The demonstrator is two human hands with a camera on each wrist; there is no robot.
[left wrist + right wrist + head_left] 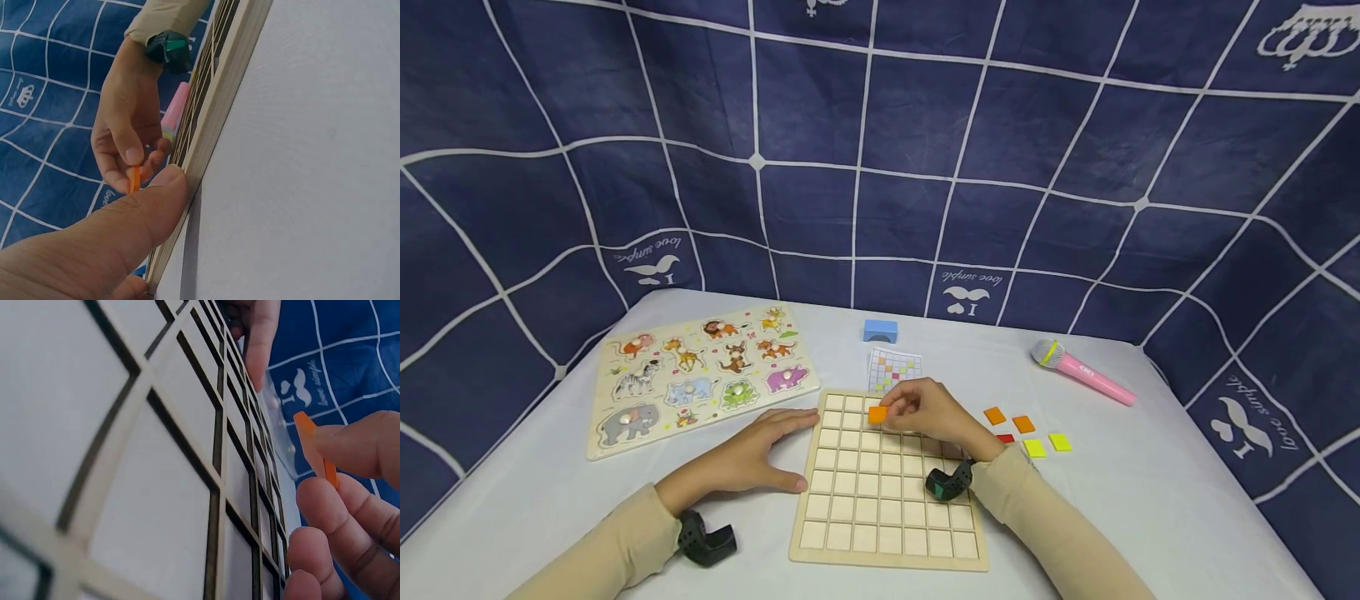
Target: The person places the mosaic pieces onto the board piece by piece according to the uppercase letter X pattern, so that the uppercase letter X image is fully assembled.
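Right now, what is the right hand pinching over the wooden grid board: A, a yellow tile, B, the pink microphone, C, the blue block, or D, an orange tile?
D: the right hand pinches an orange tile above the top rows of the grid board, while the pink microphone and the blue block lie untouched on the table.

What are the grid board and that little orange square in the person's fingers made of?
The grid board looks like pale, unvarnished plywood: matt surface, with dark edges along the cell lines that suggest laser cutting. The orange tile, pinched in the right hand, is thin, flat and evenly coloured, probably plastic or painted wood; I cannot tell which.
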